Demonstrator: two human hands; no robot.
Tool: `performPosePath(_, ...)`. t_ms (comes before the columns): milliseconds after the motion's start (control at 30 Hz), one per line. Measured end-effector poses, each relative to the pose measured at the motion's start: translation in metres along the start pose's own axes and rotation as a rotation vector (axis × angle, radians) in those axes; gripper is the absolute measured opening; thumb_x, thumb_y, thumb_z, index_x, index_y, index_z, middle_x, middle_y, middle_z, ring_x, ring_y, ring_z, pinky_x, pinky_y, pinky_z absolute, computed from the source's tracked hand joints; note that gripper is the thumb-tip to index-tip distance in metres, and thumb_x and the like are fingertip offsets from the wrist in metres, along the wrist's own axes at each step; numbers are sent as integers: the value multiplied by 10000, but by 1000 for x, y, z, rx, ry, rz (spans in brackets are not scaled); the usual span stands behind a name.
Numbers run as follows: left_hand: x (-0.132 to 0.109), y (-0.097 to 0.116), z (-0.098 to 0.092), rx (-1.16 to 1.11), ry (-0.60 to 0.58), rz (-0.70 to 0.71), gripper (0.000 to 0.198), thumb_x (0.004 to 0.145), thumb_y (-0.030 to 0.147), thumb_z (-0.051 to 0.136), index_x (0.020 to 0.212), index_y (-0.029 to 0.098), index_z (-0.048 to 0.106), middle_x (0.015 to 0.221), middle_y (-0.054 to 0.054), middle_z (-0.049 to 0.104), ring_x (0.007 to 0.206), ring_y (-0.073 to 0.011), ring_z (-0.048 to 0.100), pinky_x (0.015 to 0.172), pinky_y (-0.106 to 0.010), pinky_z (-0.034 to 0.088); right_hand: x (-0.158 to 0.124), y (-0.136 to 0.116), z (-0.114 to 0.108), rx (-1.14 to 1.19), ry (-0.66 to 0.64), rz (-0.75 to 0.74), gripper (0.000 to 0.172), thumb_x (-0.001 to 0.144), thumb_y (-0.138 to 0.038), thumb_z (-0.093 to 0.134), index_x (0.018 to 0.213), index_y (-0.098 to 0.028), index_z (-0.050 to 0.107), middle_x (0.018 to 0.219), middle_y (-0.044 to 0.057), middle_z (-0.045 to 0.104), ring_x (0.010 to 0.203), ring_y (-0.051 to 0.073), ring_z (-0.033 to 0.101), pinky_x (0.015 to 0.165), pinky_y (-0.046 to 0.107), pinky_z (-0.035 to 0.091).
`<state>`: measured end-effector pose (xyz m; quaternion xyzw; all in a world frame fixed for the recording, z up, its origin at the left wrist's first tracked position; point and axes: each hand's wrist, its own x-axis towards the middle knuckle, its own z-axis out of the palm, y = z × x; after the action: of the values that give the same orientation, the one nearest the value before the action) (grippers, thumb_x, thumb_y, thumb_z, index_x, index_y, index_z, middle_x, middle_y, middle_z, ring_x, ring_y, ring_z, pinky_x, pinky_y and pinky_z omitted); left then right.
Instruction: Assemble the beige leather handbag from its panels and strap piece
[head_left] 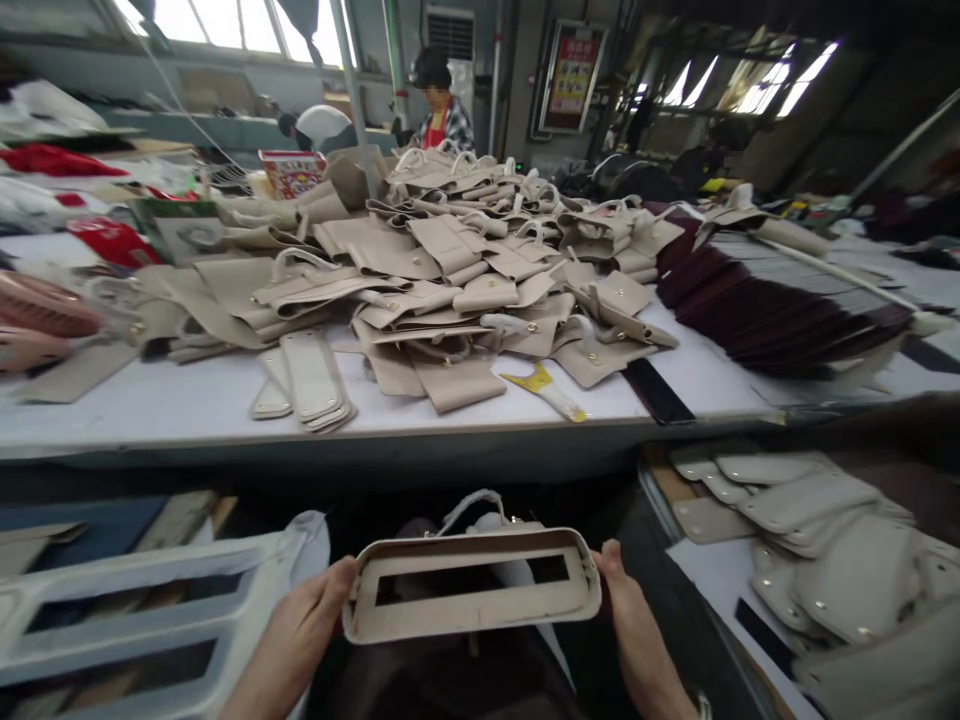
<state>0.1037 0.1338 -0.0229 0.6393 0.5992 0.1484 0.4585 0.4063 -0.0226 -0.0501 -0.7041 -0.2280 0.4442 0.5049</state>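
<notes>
You hold a beige frame (pixel 472 612), a flat bag panel with a long slot cut through its middle. It is level over your lap, just short of the near edge of the table (pixel 187 405). Your left hand (pixel 300 625) is closed on its left end and your right hand (pixel 634 625) on its right end. Each thumb presses on the rim, and the other fingers are hidden underneath.

The frame looks light and stiff enough to keep its shape. The thin bars around the slot would probably bend if squeezed, so the short ends where you grip seem the firmest hold. Its surface looks matte rather than slippery.

Below the table on the left sits a white rack (pixel 150 600). Below it on the right, pale panels (pixel 825 540) lie close to your right wrist, so that side is tight. The gap between them is open.

Along the table's near edge lie narrow beige strips (pixel 311 380), a yellow-handled tool (pixel 544 385) and a black strip (pixel 660 392), with bare tabletop around them. A large heap of beige bag parts (pixel 465 260) fills the table's middle, and a dark red stack (pixel 765 300) its right end. Beyond the table stands a person in a red apron (pixel 442 110).
</notes>
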Motion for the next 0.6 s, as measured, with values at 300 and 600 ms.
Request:
performPosePath(300, -16, 19, -14, 702, -150, -63, 505, 870, 597, 270, 761, 268, 637, 738, -98, 724, 786, -353, 692, 661, -352, 338, -19, -15, 7, -570, 175, -105, 513, 920, -640, 398, 741, -218, 630, 654, 30, 611, 632, 194, 546, 613, 289, 358)
performPosePath(600, -18, 5, -6, 638, -146, -55, 453, 921, 473, 261, 729, 269, 617, 794, -77, 742, 893, -317, 705, 700, -345, 361, -7, -33, -4, -913, -18, -112, 455, 977, -493, 270, 674, -250, 506, 637, 64, 615, 614, 220, 573, 604, 341, 310)
